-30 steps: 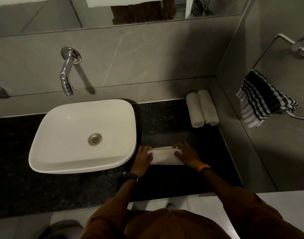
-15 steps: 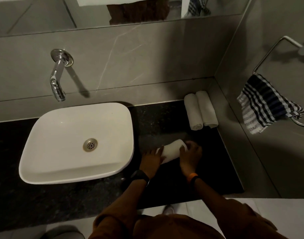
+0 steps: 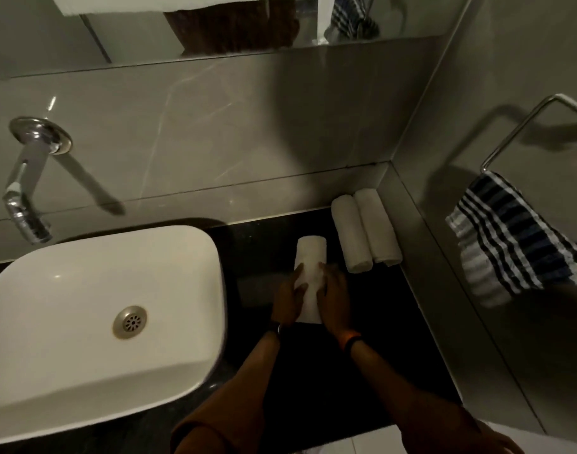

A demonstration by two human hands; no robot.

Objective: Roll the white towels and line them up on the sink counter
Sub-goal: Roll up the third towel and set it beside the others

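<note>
Only the head view here, so we work from that. We've got the third rolled towel (image 3: 310, 273) standing lengthwise on the dark counter (image 3: 395, 339), with our left hand (image 3: 288, 301) cupped on its left side and our right hand (image 3: 336, 299) on its right, fingers curled snugly round the near half of the roll. It sits just right of the white basin (image 3: 100, 322). The two finished rolls (image 3: 365, 232) lie touching each other at about 1 o'clock from it, tucked against the side wall, tilted a bit. Looks to us like the step now is sliding this one up to join them. To do it well, we'd keep both hands pressing in from the sides so the loose edge doesn't spring open, push it toward 1 o'clock, and swing its far end to match the tilt of the other two. Then line up the near ends so they sit flush. We can't tell where the roll's seam is, but best to leave it facing down.
</note>
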